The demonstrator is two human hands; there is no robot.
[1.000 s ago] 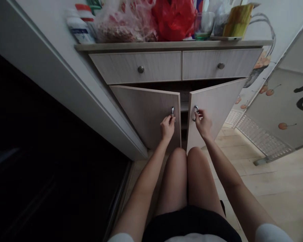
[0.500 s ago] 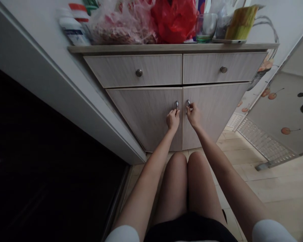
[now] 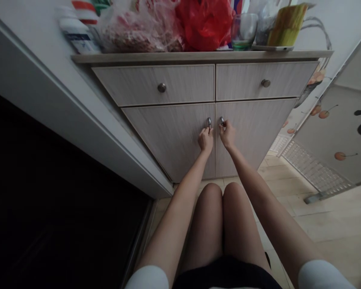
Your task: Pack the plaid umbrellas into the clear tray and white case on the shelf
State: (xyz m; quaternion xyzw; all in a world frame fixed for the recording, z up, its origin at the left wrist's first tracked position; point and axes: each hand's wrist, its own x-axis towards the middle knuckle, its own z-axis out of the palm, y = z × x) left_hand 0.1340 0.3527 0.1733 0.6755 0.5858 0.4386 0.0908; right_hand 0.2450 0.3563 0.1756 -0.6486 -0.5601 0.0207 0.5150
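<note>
My left hand (image 3: 206,139) is closed on the lower part of the metal handle (image 3: 209,121) of the left cabinet door (image 3: 168,132). With its fingers pinched, my right hand (image 3: 228,133) grips the matching handle (image 3: 222,119) of the right cabinet door (image 3: 252,124). Both doors lie flat against the cabinet front, with a thin seam between them. Above them are two closed drawers, each with a round knob, the left knob (image 3: 161,87) and the right knob (image 3: 266,83). My fingertips are partly hidden behind the hands.
On the cabinet top (image 3: 198,57) stand a white bottle (image 3: 78,36), a clear plastic bag (image 3: 138,32), a red bag (image 3: 204,24), a glass (image 3: 243,32) and a yellow-green container (image 3: 287,26). A white door frame is at the left, a cherry-patterned panel (image 3: 337,132) at the right. My knees are close to the doors.
Both doors have moved in slightly, and the dark gap along their top edges has narrowed. My hands have stayed on the handles; the view has shifted a little.
</note>
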